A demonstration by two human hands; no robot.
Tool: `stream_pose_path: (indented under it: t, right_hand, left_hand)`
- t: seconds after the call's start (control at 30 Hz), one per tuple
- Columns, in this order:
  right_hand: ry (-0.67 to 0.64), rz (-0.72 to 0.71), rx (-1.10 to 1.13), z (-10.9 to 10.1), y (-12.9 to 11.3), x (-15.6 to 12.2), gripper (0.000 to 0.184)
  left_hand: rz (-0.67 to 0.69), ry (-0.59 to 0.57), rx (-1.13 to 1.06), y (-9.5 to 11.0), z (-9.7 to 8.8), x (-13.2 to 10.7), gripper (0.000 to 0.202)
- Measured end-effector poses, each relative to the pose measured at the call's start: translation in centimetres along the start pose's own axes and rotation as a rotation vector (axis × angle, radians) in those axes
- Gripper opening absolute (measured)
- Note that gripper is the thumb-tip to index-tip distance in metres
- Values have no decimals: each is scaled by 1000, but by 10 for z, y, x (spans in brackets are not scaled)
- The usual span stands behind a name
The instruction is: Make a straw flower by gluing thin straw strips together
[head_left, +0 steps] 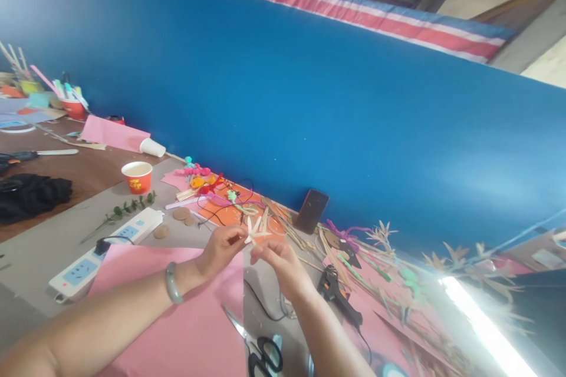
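Note:
A small pale flower shape with pointed petals [253,231] is held up over the table. My left hand [222,252] pinches it at its left side, thumb and fingers closed. Close by on the right, my right hand [283,264] has its thumb and fingers drawn together just under the flower; the fingertips hide whatever they grip there. Below my hands lie a pink paper sheet [177,324] and black-handled scissors [265,354]. A black glue gun [338,297] rests right of my right wrist.
A white power strip [106,253] and a red paper cup [137,178] stand on the left. Wooden discs [181,213], orange paper [221,212] and dry strips lie behind my hands. A phone [312,211] leans on the blue partition [283,94]. Finished-looking dry flowers [382,232] are at right.

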State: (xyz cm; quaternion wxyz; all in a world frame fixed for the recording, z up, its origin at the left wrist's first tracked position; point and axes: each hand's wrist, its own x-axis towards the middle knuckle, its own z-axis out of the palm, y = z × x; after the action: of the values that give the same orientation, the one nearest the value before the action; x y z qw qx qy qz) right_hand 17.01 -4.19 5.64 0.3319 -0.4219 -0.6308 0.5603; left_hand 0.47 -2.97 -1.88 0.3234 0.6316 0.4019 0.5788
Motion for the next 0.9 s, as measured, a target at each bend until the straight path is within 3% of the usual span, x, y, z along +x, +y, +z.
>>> stream_pose_path:
  t: [0.5,0.77,0.9]
  right_hand:
    - [86,-13,4,-3,9,7,25]
    - [465,-158,-70,-17,-2,5,26]
    - [507,-236,-171,-24,-19,3,30]
  left_hand:
    - [-191,-24,-136,5,-2,5,32]
    - [-269,67,-178,-13,-4,16,24]
    - [-280,64,-236,-18,-3,17,23]
